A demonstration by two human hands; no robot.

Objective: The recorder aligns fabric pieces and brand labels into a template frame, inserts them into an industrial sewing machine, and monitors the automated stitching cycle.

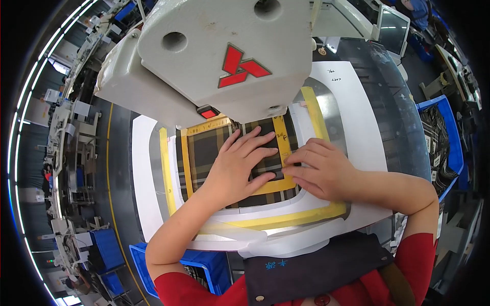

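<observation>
The left hand (232, 171) lay flat, fingers spread wide, on the dark plaid cloth (204, 153). The right hand (326, 171) had its fingers drawn close together at the right side of the yellow frame (187, 166); whether they pinched anything could not be told. The cloth showed within and around the frame, beneath the sewing machine (224, 61).

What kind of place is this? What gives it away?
Probably a garment or textile sewing workshop: a big pale machine head overhangs plaid fabric under a yellow frame, rows of workstations line the left, and a blue bin of dark pieces sits right.
</observation>
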